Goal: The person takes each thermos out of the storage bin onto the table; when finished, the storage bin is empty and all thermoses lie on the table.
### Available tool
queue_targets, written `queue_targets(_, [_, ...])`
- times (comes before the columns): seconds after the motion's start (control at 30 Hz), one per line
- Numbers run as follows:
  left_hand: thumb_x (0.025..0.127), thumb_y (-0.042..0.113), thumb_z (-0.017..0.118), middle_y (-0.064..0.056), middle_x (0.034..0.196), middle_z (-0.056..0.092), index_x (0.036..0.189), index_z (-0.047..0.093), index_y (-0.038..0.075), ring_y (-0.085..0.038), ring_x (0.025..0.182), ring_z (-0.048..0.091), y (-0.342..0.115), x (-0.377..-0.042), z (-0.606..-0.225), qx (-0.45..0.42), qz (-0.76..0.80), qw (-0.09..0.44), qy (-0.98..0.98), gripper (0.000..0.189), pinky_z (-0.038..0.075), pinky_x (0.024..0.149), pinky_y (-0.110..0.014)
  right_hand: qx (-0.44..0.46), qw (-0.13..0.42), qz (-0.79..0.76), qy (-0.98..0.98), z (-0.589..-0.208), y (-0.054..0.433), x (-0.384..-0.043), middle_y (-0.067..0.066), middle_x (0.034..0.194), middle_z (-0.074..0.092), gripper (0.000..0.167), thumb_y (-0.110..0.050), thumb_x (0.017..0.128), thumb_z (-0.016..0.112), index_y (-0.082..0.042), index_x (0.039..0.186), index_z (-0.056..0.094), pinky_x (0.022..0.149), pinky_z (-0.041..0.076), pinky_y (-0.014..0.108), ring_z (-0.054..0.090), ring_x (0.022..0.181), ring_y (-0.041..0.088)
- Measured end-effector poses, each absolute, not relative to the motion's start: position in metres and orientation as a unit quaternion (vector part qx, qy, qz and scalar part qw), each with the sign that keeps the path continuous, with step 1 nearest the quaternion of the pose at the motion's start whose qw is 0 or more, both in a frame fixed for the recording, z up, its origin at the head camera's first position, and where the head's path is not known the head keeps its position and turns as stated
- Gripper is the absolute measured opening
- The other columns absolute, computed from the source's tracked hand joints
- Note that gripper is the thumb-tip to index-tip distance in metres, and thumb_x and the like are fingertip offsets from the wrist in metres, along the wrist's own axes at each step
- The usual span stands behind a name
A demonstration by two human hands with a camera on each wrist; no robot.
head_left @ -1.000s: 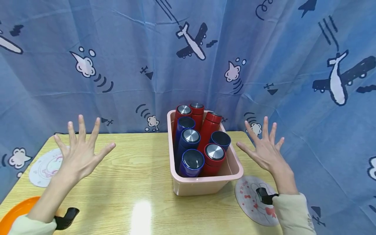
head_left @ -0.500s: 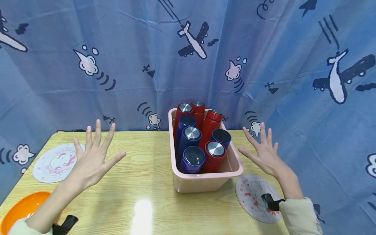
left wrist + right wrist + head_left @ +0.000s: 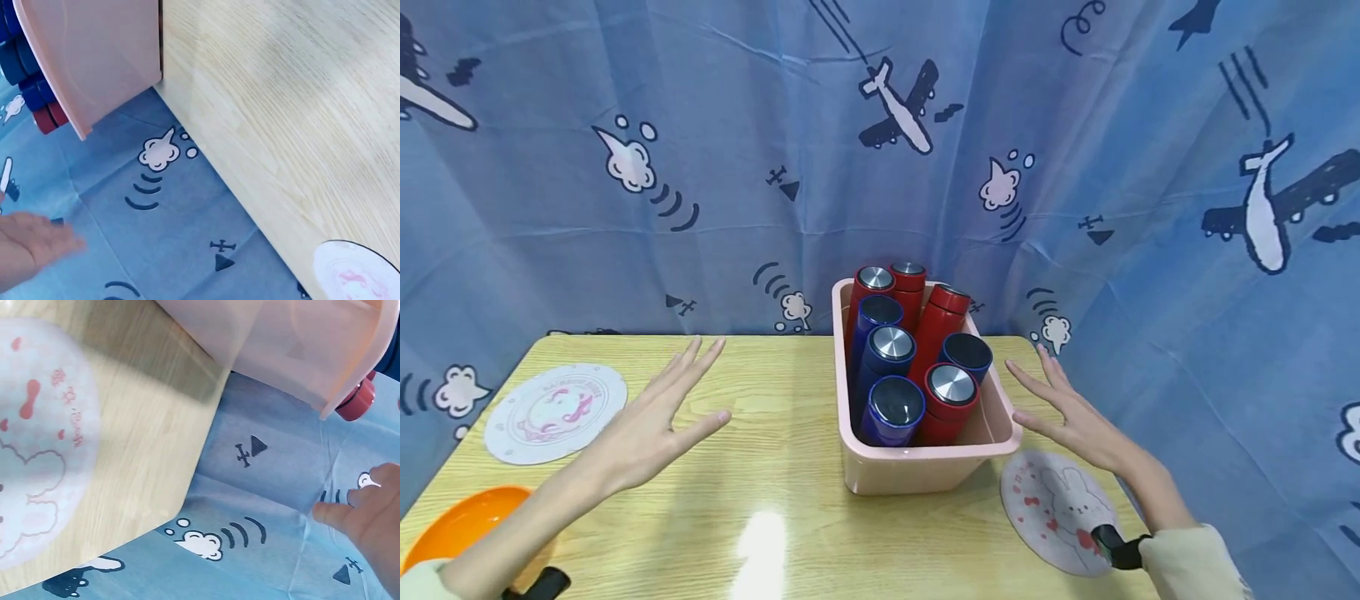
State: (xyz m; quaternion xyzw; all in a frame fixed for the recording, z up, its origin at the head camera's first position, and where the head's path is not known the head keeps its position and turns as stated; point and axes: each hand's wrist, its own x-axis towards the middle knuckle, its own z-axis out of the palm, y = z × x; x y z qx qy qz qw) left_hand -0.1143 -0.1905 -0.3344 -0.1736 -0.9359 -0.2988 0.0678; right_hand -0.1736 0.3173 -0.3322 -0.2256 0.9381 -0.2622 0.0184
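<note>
Pink bin upright on wooden table, filled with red bottles and blue bottles. Right hand near bin's right rim, apart; fingers extended, thumb and forefinger parted, holding nothing. Left hand well left of bin, in air, equally bare; fingers straight, close together, thumb spread away. Orange bowl by left forearm. Blue curtain behind.

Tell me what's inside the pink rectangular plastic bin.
The bin visibly holds four red cylindrical bottles and four blue cylindrical bottles. Their bases, and anything beneath them, are hidden.
</note>
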Motion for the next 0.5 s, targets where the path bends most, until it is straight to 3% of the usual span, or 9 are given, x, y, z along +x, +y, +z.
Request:
queue_targets(0.23, [0.095, 0.028, 0.062, -0.011, 0.138, 0.053, 0.141, 0.048, 0.01, -0.035, 0.12, 0.054, -0.183, -0.126, -0.333, -0.215, -0.37, 0.053, -0.902, 0.051, 0.044, 0.097, -0.053, -0.24, 0.038, -0.258, 0.935, -0.337, 0.317, -0.169, 0.014, 0.16, 0.006, 0.051, -0.031, 0.091, 0.065, -0.018, 0.139, 0.054, 0.091, 0.024, 0.079, 0.014, 0.139, 0.05])
queue_targets(0.5, [0.09, 0.016, 0.067, -0.016, 0.128, 0.059, 0.127, 0.059, 0.0, -0.028, 0.111, 0.061, -0.153, -0.148, -0.337, -0.227, -0.528, -0.022, -0.818, 0.04, 0.052, 0.09, -0.03, -0.269, 0.025, -0.251, 0.93, -0.337, 0.315, -0.166, 0.017, 0.154, 0.028, 0.037, -0.033, 0.081, 0.076, -0.021, 0.116, 0.072, 0.091, 0.031, 0.076, 0.024, 0.137, 0.048])
